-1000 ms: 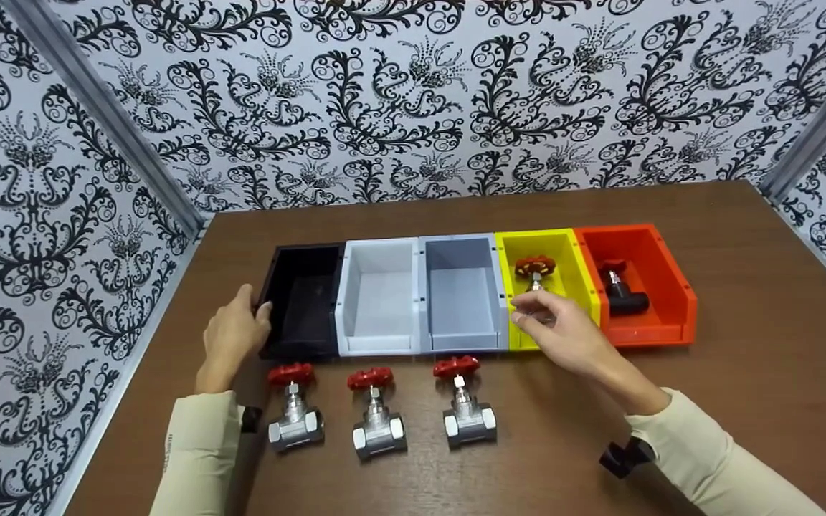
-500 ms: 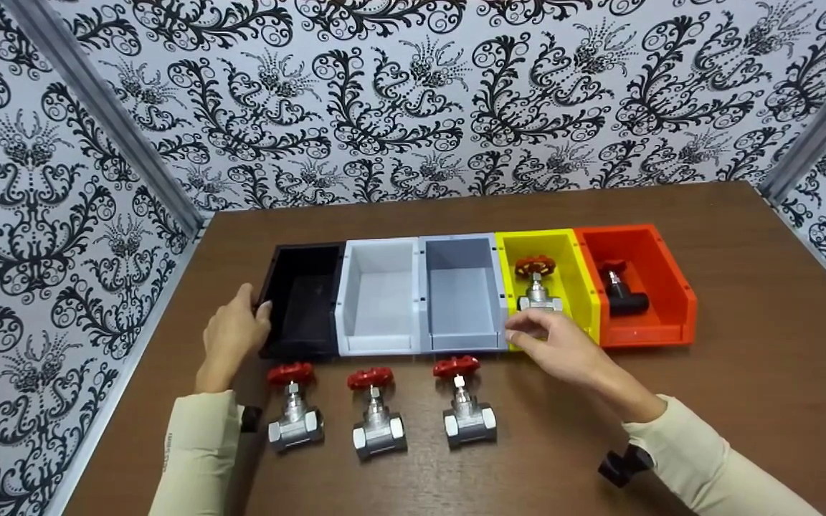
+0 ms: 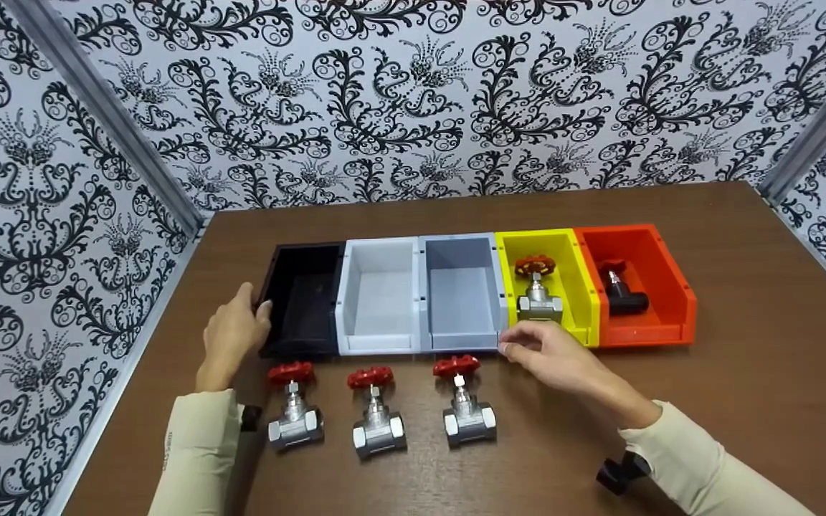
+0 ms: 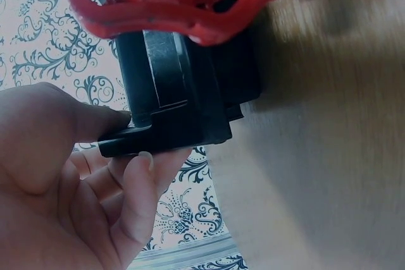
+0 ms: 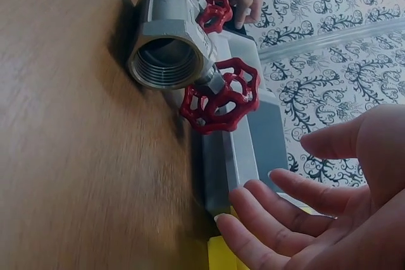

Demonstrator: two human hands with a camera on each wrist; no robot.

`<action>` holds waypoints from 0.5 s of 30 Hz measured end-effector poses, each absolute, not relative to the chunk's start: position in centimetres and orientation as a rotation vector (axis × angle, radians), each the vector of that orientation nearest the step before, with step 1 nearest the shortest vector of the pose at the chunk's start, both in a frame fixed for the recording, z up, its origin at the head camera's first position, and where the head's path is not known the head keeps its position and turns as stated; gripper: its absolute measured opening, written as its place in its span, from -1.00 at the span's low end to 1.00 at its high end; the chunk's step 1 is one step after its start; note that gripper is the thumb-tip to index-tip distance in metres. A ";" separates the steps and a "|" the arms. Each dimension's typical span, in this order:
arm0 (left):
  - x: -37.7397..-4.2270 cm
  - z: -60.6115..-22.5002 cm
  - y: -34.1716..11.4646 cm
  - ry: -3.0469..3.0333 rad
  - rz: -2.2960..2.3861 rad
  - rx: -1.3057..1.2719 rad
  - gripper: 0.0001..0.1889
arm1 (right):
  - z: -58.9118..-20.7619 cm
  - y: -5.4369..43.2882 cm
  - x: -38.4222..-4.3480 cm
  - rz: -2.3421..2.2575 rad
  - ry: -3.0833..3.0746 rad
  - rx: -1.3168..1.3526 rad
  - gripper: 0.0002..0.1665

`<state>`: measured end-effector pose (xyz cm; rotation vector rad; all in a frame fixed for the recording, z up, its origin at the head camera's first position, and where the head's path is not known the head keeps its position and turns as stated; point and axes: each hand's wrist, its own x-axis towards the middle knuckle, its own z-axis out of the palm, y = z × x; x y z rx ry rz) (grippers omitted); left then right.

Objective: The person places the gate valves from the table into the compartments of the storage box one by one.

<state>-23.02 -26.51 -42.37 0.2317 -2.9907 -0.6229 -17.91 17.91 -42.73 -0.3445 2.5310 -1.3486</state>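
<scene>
My left hand (image 3: 236, 328) holds the left wall of the black bin (image 3: 305, 301). In the left wrist view, the bin's dark edge (image 4: 183, 121) sits between thumb and fingers. My right hand (image 3: 553, 358), holding nothing, hovers at the front of the yellow bin (image 3: 585, 335), fingers spread and loosely bent. Inside that bin lies a metal valve with a red handwheel (image 3: 538, 304). Three similar valves stand in a row before the bins: a left valve (image 3: 295, 423), a middle valve (image 3: 377, 430) and a right valve (image 3: 467, 419), which looms near my right hand in the right wrist view.
Between black and yellow are a white bin (image 3: 383, 301) and a grey bin (image 3: 462, 301). A red-orange bin (image 3: 660, 333) at the right end holds a black-bodied valve (image 3: 627, 299) with a red handwheel. Patterned walls (image 3: 399, 100) enclose the brown table (image 3: 764, 344) at the back and sides.
My right hand has drawn back toward me from over the yellow bin, uncovering the body of the valve inside. My left hand has stayed at the black bin.
</scene>
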 end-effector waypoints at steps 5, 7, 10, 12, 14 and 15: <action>-23.1 -42.4 -26.6 -2.997 -0.620 0.239 -0.72 | -42.9 17.7 -17.7 -1.320 2.525 -0.331 -0.71; -23.1 -42.4 -26.6 -2.998 -0.618 0.241 -0.72 | -42.9 17.6 -17.6 -1.318 2.519 -0.322 -0.70; -23.1 -42.4 -26.6 -2.999 -0.615 0.239 -0.72 | -42.9 17.6 -17.5 -1.324 2.511 -0.306 -0.70; -23.2 -42.4 -26.6 -3.001 -0.613 0.242 -0.72 | -42.9 17.5 -17.4 -1.332 2.502 -0.299 -0.69; -23.2 -42.5 -26.6 -3.003 -0.611 0.243 -0.71 | -42.8 17.5 -17.3 -1.339 2.493 -0.297 -0.69; -23.2 -42.5 -26.6 -3.004 -0.610 0.243 -0.71 | -42.8 17.5 -17.3 -1.343 2.489 -0.298 -0.69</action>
